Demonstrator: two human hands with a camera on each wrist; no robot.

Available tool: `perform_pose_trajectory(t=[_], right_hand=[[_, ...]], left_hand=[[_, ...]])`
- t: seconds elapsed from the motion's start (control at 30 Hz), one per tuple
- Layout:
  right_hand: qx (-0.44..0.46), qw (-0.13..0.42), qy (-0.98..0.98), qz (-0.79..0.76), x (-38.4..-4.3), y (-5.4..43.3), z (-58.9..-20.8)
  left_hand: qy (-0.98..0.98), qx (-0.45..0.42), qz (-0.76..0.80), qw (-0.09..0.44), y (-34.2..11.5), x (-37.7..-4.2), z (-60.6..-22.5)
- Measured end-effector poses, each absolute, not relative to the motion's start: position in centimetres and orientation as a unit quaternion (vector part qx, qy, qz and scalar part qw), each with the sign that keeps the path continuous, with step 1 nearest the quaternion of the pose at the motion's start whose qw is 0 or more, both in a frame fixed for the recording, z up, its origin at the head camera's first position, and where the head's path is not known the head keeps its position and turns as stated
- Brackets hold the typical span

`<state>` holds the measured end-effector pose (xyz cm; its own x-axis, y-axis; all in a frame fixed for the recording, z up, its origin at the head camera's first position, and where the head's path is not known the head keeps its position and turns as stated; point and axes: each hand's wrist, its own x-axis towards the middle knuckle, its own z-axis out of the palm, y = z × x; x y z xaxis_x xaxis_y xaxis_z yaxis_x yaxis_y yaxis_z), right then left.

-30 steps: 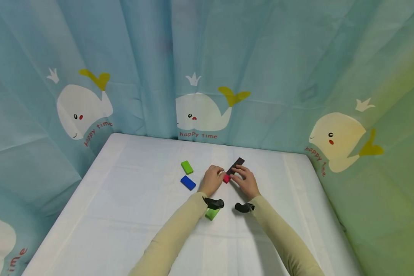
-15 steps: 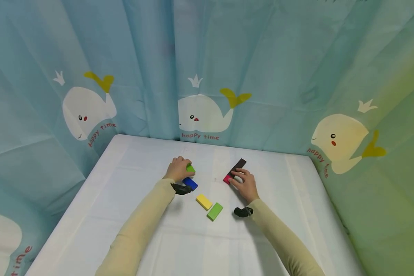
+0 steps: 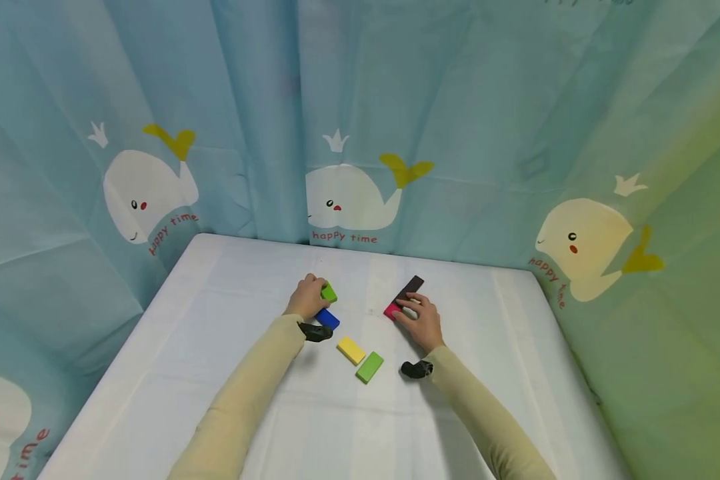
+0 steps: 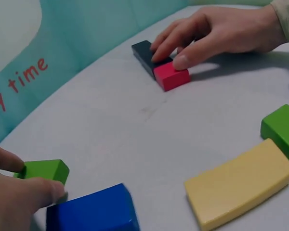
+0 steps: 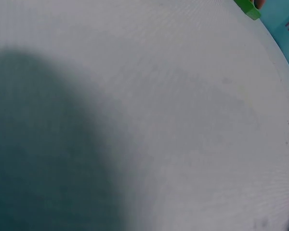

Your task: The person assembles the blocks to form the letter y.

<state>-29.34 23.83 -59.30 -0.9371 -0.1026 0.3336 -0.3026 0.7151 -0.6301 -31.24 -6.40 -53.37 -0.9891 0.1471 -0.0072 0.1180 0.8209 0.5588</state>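
Note:
In the head view my left hand pinches a bright green block between thumb and fingers. A blue block lies just in front of that hand, close to the thumb in the left wrist view. Farther right, my right hand touches a red block with its thumb. Its fingertips rest on the end of a long dark bar, which lies end to end with the red block. Whether the bar is one piece I cannot tell. The right wrist view catches mostly tabletop and a dark blur.
A yellow block and a second green block lie nearer the body, close together. All rests on a white-covered table. A blue-green curtain with whale prints hangs along the back and sides.
My left hand has left the red block, moved left and taken hold of the far green block. The right hand has stayed by the red block and dark bar. The yellow block has come into sight.

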Motion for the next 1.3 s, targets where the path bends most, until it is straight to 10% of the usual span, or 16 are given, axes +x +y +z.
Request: perform_pose_trajectory(t=[1.3], right_hand=[[0.101,0.116,-0.920,0.360,-29.2,23.8,-59.0]], left_hand=[[0.877,-0.005,0.477,-0.055,0.6,-32.4,-55.7]])
